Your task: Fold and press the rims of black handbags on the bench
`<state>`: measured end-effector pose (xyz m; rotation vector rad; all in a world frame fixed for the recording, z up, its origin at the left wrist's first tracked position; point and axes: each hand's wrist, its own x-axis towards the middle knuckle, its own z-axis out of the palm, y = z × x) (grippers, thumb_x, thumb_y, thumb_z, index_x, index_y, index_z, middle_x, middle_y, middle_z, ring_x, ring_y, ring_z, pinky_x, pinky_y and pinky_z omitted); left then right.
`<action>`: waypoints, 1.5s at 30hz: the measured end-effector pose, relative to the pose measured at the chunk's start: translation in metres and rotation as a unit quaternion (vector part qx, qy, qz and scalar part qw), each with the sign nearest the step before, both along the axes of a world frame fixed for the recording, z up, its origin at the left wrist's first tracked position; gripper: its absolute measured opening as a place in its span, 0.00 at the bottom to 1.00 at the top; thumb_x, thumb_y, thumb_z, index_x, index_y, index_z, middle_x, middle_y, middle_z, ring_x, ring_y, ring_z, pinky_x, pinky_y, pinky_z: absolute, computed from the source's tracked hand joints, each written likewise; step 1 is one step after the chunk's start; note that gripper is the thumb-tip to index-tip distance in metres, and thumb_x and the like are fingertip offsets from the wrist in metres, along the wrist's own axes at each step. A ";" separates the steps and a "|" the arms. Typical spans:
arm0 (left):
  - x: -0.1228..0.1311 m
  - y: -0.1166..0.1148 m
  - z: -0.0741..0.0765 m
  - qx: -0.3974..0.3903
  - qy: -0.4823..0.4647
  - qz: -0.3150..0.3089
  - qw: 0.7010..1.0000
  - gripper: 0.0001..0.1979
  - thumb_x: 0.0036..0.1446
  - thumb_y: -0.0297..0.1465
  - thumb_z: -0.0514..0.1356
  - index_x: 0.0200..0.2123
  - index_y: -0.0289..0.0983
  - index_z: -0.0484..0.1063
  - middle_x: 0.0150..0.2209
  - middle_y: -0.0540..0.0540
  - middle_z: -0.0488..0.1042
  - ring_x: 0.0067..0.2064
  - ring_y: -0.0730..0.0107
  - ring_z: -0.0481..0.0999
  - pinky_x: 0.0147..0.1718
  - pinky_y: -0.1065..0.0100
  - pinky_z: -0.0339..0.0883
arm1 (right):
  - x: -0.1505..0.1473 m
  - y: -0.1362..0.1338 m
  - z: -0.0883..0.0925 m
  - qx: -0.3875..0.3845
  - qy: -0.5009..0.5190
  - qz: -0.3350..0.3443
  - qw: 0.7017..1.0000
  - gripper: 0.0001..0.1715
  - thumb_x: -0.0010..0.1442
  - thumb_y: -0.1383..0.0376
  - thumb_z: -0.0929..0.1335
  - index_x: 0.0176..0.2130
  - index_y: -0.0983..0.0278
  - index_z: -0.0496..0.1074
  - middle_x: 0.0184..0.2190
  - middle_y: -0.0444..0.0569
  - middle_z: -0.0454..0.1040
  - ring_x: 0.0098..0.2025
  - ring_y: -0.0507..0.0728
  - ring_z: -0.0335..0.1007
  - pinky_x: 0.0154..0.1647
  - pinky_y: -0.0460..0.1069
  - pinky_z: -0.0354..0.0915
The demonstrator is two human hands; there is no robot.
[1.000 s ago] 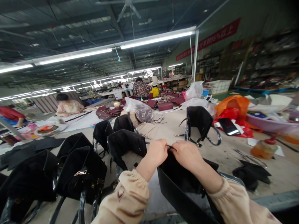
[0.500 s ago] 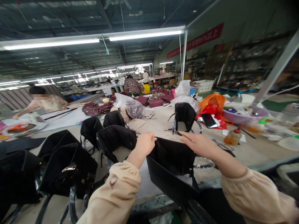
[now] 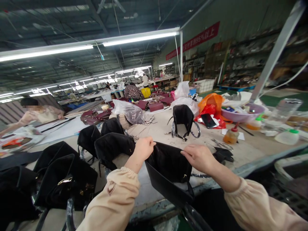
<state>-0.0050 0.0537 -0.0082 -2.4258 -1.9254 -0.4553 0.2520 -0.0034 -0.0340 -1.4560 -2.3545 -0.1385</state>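
A black handbag [image 3: 165,184] stands with its mouth wide at the table's front edge, its dark lining showing. My left hand [image 3: 144,149] pinches the left end of its far rim. On the right end of that rim my right hand [image 3: 198,156] is closed, thumb and fingers pressed on the edge. The bag's near panel slopes toward me, and a strap hangs below it. Left of my left hand stands another black bag [image 3: 113,144], with more black bags [image 3: 67,183] in front. A small black bag [image 3: 182,120] with plastic-wrapped handles stands beyond my right hand.
Scissors [image 3: 222,145], a bottle of amber liquid [image 3: 231,135], a phone [image 3: 209,120] and a purple basin [image 3: 243,115] lie to the right. Clear plastic [image 3: 130,110] and maroon pieces [image 3: 96,117] are farther back. A co-worker [image 3: 43,112] sits at far left.
My right hand's outstretched fingers have closed onto the bag's rim. The whole view has shifted, so things on the table appear farther left.
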 end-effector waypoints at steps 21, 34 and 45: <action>0.003 -0.001 0.004 0.001 -0.004 -0.010 1.000 0.11 0.58 0.36 0.58 0.25 0.38 0.71 0.25 0.49 0.73 0.30 0.67 0.71 0.32 0.69 0.58 | -0.013 0.010 0.008 0.014 -0.015 0.058 0.998 0.24 0.67 0.58 0.58 0.30 0.64 0.74 0.30 0.50 0.76 0.33 0.56 0.70 0.33 0.49 0.55; 0.006 0.002 0.004 -0.001 -0.032 -0.018 0.999 0.10 0.57 0.35 0.59 0.25 0.38 0.71 0.23 0.49 0.71 0.29 0.66 0.70 0.32 0.68 0.58 | 0.008 -0.005 -0.003 0.062 -0.005 0.045 0.997 0.21 0.67 0.58 0.59 0.28 0.63 0.71 0.26 0.47 0.72 0.31 0.55 0.69 0.30 0.49 0.54; 0.004 -0.002 0.005 -0.003 -0.047 -0.082 0.996 0.08 0.57 0.32 0.60 0.26 0.38 0.72 0.26 0.51 0.74 0.31 0.71 0.72 0.34 0.71 0.61 | -0.002 -0.004 0.047 -0.136 0.004 0.095 0.986 0.34 0.64 0.43 0.56 0.25 0.61 0.73 0.22 0.47 0.74 0.25 0.54 0.67 0.26 0.48 0.50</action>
